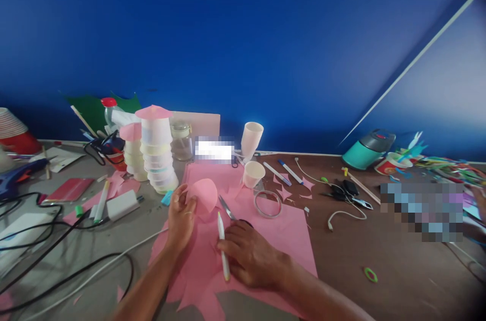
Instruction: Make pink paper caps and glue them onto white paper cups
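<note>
Pink paper cone point(203, 198) in left grip point(181, 219)

Paper sheet point(288, 232) lies on the surface point(398, 270), cup stack point(157, 151) behind-left, tape ring point(268, 204) on the sheet, scissors point(227, 207) left of the ring.

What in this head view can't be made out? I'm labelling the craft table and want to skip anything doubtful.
- Two patches, behind the paper cup and at the right of the table, are pixelated.
- Scissors: handles hidden under the right hand, which rests on a white pen.
- Pink paper cone: near side covered by the left hand.
- Far left items: cut off by the frame edge.
</note>
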Available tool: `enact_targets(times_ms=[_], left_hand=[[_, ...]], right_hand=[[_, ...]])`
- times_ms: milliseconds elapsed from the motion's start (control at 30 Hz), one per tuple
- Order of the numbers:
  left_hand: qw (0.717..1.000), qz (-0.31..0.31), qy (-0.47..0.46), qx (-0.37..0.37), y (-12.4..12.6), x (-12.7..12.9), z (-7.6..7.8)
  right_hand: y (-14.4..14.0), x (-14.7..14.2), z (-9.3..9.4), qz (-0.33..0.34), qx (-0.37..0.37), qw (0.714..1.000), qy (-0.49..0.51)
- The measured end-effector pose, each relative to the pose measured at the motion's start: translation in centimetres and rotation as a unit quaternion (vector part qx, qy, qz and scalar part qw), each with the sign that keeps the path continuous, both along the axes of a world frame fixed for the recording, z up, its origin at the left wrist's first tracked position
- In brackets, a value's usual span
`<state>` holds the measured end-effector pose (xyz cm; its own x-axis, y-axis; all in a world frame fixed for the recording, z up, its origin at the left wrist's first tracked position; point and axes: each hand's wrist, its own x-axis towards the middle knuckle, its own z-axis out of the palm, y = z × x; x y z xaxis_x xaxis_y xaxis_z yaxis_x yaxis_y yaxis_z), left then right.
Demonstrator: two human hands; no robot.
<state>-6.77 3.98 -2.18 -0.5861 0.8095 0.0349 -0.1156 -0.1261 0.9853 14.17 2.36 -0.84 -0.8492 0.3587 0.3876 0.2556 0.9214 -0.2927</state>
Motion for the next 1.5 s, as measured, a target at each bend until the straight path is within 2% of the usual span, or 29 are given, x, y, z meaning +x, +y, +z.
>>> enact_targets(times_ms=[133, 200, 267, 333, 400, 467, 533, 567, 633, 733, 800, 833, 867, 967, 1033, 1133, 1200, 1233, 1300, 1400, 1500], left_hand=[[1.0, 0.001, -0.011, -0.006, 0.0, 0.2, 0.4], [1.0, 0.008, -0.017, -0.007, 0.1, 0.2, 0.4], [1.0, 0.014, -0.02, -0.011, 0.1, 0.3, 0.2], [1.0, 0.012, -0.021, -0.017, 0.2, 0.3, 0.0], [0.999, 0.005, -0.023, -0.025, 0.2, 0.3, -0.2], [0.999, -0.005, -0.023, -0.038, 0.2, 0.2, -0.4], [0.999, -0.007, -0.017, -0.047, 0.2, 0.1, -0.5], [0.999, -0.008, -0.013, -0.049, 0.2, 0.1, -0.6], [0.999, -0.007, -0.009, -0.044, 0.2, 0.2, -0.6], [0.999, -0.002, -0.006, -0.038, 0.1, 0.5, -0.4], [0.999, -0.005, 0.002, -0.039, 0.0, 0.7, -0.3], [0.999, -0.009, 0.009, -0.04, 0.0, 0.8, -0.2], [0.999, -0.012, 0.015, -0.038, 0.0, 0.8, -0.2], [0.999, -0.017, 0.034, -0.036, 0.1, 0.7, -0.2], [0.998, -0.029, 0.042, -0.034, 0.0, 0.8, -0.2], [0.996, -0.075, 0.045, -0.027, -0.4, 1.4, -0.2], [0.993, -0.097, 0.056, -0.026, -0.8, 2.0, -0.1], [0.993, -0.099, 0.062, -0.025, -0.9, 2.2, 0.0], [0.993, -0.086, 0.074, -0.021, -1.0, 2.3, 0.1], [0.996, -0.034, 0.079, -0.016, -0.6, 1.5, 0.1], [0.998, 0.005, 0.063, -0.01, 0.0, 0.3, -0.4]], right_hand=[[-0.1, 0.0, -0.1, 0.008, 0.003, 1.0, 0.029], [0.0, 0.3, 0.0, 0.019, -0.018, 0.998, 0.056], [0.1, 0.6, 0.5, 0.015, -0.072, 0.993, 0.093], [0.3, 1.1, 1.3, -0.022, -0.174, 0.973, 0.147], [0.4, 1.7, 2.3, -0.075, -0.3, 0.925, 0.22], [0.7, 2.3, 3.3, -0.104, -0.403, 0.857, 0.303], [0.9, 2.9, 4.2, -0.1, -0.467, 0.798, 0.367], [1.0, 3.3, 4.6, -0.09, -0.495, 0.778, 0.376], [1.1, 3.9, 5.2, -0.035, -0.564, 0.755, 0.332], [1.2, 4.5, 5.9, 0.137, -0.671, 0.714, 0.149], [1.3, 4.4, 6.1, 0.204, -0.697, 0.684, 0.072], [1.3, 4.2, 6.0, 0.205, -0.696, 0.685, 0.071], [1.3, 3.9, 5.8, 0.186, -0.685, 0.698, 0.093], [1.6, 2.7, 4.6, 0.065, -0.604, 0.767, 0.208], [2.0, 2.1, 3.5, -0.03, -0.53, 0.797, 0.287], [2.7, 1.6, 1.9, -0.164, -0.414, 0.804, 0.393], [3.1, 1.6, 1.1, -0.243, -0.345, 0.815, 0.397], [3.2, 1.6, 0.8, -0.267, -0.314, 0.83, 0.376], [3.1, 1.7, 0.3, -0.271, -0.25, 0.877, 0.307], [2.2, 1.5, 0.0, -0.207, -0.158, 0.949, 0.176], [1.0, 1.0, 0.1, -0.148, -0.096, 0.983, 0.05]])
